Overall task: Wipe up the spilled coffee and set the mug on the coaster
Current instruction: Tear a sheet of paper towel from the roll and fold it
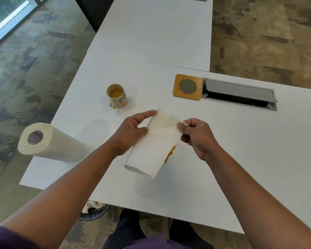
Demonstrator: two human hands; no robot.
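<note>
With the spilled coffee [170, 154] lying unwiped on the table [241, 141], well on the near side of the mug [117, 96], still preparing: folding a paper towel [155, 142] above that streak, left hand [131, 133] pinching its far left corner, right hand [196, 135] pinching its right edge. Next, probably: lowering the fold onto the streak and pressing flat, then dabbing the drip at the mug's base. Afterwards, carrying the mug level, half full, rightward to the coaster [187, 86], well apart from it
</note>
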